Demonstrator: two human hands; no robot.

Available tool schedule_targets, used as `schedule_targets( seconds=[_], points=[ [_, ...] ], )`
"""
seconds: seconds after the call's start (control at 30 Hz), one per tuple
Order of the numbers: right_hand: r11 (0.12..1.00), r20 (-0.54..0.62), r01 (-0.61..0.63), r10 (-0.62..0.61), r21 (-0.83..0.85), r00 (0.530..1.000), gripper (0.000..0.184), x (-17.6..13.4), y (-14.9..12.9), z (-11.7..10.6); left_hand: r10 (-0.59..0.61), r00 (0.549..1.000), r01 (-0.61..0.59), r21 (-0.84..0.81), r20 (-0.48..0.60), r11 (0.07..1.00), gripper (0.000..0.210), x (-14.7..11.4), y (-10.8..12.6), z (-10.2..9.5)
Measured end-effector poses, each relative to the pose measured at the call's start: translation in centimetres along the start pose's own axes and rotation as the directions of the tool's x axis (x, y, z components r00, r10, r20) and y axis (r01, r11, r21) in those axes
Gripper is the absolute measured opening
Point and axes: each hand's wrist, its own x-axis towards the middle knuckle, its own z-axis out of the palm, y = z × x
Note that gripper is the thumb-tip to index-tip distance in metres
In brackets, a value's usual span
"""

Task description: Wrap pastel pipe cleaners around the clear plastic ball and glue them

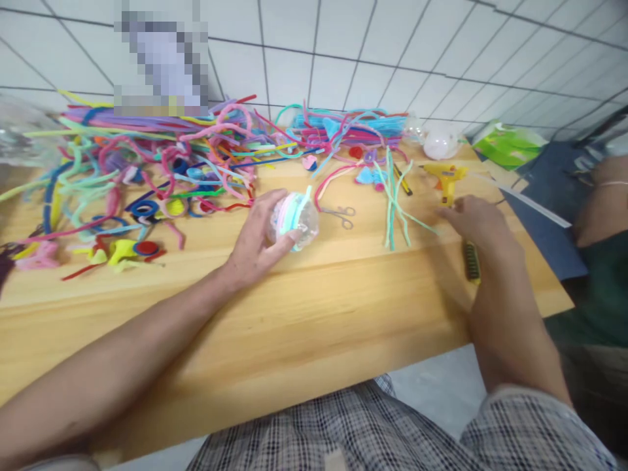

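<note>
My left hand is closed around a clear plastic ball, with thumb in front and fingers behind. Bands of fuzzy pipe cleaner in white, mint and pink wrap the ball, and one end sticks up at the top. My right hand is at the lower end of the handle of a yellow glue gun. Its fingers are bent and partly hidden, so whether they grip the handle is unclear. Between the hands lie small scissors and several loose mint-green pipe cleaners.
Tangled colourful pipe cleaners cover the table's left and back. A long translucent glue stick extends behind the gun. A black-and-yellow tool lies under my right wrist. Clear balls and a green packet stand at back right. Another person sits at right.
</note>
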Motion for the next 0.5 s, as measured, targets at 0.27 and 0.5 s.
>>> schedule_targets(
  seconds=[0.27, 0.5],
  points=[
    [0.378, -0.470, 0.924, -0.805, 0.062, 0.361, 0.050, -11.5, -11.2, 1.1, 0.037, 0.999, -0.037, -0.001, 0.005, 0.999, 0.067, 0.4, -0.2, 0.2],
    [0.227, -0.431, 0.972, -0.885, -0.061, 0.179, 0.059, -11.5, -17.7, 3.6, 0.072, 0.997, -0.072, -0.007, -0.002, 0.997, 0.066, 0.4, -0.2, 0.5]
  ],
)
